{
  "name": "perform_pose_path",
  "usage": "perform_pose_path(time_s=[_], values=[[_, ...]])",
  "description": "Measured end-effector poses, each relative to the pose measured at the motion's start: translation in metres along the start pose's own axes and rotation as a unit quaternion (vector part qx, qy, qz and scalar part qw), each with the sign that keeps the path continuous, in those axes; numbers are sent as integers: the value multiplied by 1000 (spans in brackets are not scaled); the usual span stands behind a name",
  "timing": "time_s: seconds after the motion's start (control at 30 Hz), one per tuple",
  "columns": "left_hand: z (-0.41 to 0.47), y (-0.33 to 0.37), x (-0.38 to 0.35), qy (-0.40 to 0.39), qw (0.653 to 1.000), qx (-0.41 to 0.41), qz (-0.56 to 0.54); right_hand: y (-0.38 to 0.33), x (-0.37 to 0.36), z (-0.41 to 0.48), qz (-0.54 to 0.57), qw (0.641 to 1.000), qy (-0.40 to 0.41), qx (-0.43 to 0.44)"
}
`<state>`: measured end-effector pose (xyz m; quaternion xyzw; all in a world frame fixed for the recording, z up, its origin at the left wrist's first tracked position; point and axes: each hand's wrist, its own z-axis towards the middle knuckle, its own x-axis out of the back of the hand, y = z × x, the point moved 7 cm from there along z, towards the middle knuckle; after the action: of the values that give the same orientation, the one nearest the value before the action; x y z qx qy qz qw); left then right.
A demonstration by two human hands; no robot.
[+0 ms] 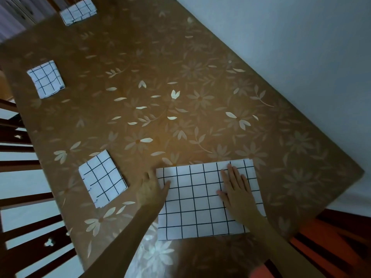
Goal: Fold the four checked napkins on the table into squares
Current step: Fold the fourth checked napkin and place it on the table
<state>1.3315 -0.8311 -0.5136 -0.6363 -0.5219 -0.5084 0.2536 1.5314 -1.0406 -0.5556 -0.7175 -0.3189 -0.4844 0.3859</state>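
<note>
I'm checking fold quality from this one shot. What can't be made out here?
Head view, far napkin: top corner cut off by the frame edge.
Head view, left hand: motion-blurred, so its grip on the large napkin is unclear.
Head view, large napkin's near right corner: hidden under the right hand and forearm.

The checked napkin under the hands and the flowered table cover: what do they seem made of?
The checked napkin looks like thin woven cloth, matte: it lies flat and folds cleanly. The flowered table cover is probably plastic or coated cloth, slightly glossy: light patches reflect on it.
</note>
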Motion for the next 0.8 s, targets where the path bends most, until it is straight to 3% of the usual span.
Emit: perform_pose_path(time_s=[0.13, 0.27, 0.4, 0.8], values=[[-16, 36, 4, 97, 979, -146, 101, 0, 0, 3, 2, 1000, -4, 1], [-47, 74, -42, -17, 951, -291, 101, 0, 0, 0, 0, 1000, -5, -1], [-67, 66, -71, -33, 947, -290, 130, 1, -2, -1, -6, 1000, -14, -3], [-67, 65, -69, -43, 947, -283, 150, -1, 2, 0, 18, 999, -45, -10]])
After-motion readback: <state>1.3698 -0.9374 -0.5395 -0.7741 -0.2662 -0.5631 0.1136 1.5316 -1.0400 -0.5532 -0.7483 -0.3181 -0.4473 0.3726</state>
